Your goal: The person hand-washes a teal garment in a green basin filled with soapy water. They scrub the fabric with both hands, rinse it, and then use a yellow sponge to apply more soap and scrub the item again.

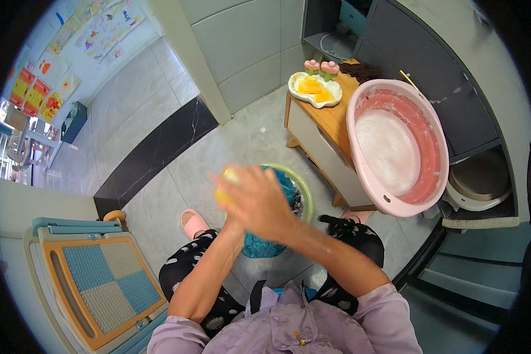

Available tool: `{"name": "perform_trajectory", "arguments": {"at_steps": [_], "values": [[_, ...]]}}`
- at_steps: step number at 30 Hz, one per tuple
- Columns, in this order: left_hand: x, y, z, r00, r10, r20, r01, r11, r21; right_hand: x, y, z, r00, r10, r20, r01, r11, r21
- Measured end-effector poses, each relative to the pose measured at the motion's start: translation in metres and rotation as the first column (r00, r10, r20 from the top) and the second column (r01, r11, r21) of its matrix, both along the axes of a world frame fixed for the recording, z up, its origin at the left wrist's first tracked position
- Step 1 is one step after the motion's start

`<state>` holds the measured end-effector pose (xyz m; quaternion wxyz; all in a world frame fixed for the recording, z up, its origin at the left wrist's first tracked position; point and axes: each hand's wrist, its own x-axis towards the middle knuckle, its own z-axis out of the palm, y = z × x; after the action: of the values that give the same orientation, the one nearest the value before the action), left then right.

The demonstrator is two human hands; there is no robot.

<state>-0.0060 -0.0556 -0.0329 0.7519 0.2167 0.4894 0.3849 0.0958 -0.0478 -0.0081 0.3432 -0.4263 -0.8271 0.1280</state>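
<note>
Both my hands meet in front of me, blurred, over a green-rimmed waste bin [309, 194] lined with a blue plastic bag [263, 246]. A small yellow thing [223, 194] shows at the fingers; blur hides what it is. My right hand [261, 203] lies on top and covers most of my left hand [235, 221], so which one grips the yellow thing cannot be told. On a wooden-topped cabinet to the right, a pink plastic basin [367, 177] holds whitish, foamy water [391, 150].
Beside the basin, an egg-shaped soap dish [336, 102] holds yellow soap pieces [312, 85]. The small cabinet [323, 146] stands right of the bin. A folded stand with a textured panel [101, 283] is at lower left. A dark threshold [159, 150] crosses the floor. Dark shelving [429, 84] lines the right wall.
</note>
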Motion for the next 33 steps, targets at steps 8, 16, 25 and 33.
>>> {"name": "perform_trajectory", "arguments": {"at_steps": [8, 16, 25, 33], "values": [[-0.021, 0.021, 0.012, 0.992, 0.105, 0.065, -0.1, 0.992, -0.075, 0.046, 0.033, -0.018, 0.757, -0.468, -0.457, 0.114, 0.782, -0.612], [-0.024, 0.02, 0.033, 0.952, 0.082, 0.296, -0.055, 0.994, -0.098, 0.043, 0.002, -0.017, 0.639, -0.426, -0.641, -0.341, 0.59, -0.732], [-0.015, 0.028, -0.001, 0.828, 0.08, 0.555, -0.196, 0.969, 0.152, 0.038, 0.013, 0.002, 0.678, -0.335, -0.654, -0.402, 0.576, -0.712], [-0.007, 0.023, 0.021, 0.772, 0.044, 0.634, -0.052, 0.999, -0.007, 0.042, -0.002, 0.041, 0.831, -0.307, -0.464, 0.338, 0.941, -0.018]]}}
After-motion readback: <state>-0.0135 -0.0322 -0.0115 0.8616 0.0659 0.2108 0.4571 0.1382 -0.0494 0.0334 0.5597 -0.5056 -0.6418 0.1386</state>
